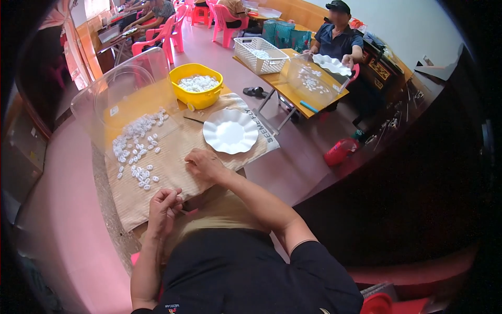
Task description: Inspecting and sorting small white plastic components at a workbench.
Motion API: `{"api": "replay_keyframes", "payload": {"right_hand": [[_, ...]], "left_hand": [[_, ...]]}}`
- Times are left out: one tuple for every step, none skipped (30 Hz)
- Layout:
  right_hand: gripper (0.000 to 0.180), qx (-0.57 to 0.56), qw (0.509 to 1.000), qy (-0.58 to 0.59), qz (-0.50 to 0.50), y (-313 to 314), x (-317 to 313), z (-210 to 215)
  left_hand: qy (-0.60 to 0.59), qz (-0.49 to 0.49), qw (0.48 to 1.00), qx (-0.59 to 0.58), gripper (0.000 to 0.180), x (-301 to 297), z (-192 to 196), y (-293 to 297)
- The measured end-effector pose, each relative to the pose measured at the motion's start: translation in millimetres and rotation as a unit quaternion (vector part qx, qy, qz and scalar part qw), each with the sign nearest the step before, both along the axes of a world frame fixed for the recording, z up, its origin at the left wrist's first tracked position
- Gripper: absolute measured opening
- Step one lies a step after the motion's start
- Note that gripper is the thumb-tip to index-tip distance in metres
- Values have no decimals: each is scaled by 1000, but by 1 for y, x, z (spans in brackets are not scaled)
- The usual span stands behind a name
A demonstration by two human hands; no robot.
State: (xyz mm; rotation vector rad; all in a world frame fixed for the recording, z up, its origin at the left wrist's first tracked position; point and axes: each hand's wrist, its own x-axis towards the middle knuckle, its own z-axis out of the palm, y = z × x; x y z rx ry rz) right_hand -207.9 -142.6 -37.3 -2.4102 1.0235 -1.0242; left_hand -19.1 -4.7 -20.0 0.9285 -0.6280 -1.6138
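My left hand [164, 205] is at the near edge of the cloth-covered table [175, 152], its fingers pinched together; anything between them is too small to make out. My right hand [205, 165] rests near the cloth's right side, fingers curled, with whatever they hold hidden. Beyond my left hand lie small white oval plastic pieces with holes [142, 175]. More spill in a heap from a clear plastic bin [86, 112] tipped toward me. A white wavy-rimmed plate [230, 131] sits just past my right hand, a thin dark tool [193, 120] at its left.
A yellow basin [196, 100] full of white pieces stands at the table's far side. Across the aisle, a seated person [340, 39] holds another wavy plate [330, 64] at a wooden table with a white basket [260, 55]. A red bucket [341, 152] stands on the floor.
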Motion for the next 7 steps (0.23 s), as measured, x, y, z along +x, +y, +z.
{"api": "replay_keyframes", "payload": {"right_hand": [[14, 5, 1000, 2, 1, 0, 0, 4], [14, 10, 1000, 3, -1, 1, 0, 7], [14, 17, 1000, -7, 10, 2, -1, 10], [14, 22, 999, -18, 21, 3, -2, 16], [14, 26, 999, -17, 20, 5, -2, 21], [15, 46, 998, -31, 28, 7, -3, 28], [16, 65, 996, -45, 36, 9, -4, 35]], "left_hand": [[-1, 3, 1000, -2, 8, 0, 0, -1], [0, 2, 1000, 4, 8, 1, -1, 0], [3, 8, 1000, 7, 8, 2, 0, 0], [5, 15, 1000, 9, 8, 2, -1, -1], [6, 13, 1000, 13, 8, 4, -2, -3], [5, 10, 1000, 15, 8, 5, -5, -2], [3, 5, 1000, 16, 9, 7, -7, -2]]}}
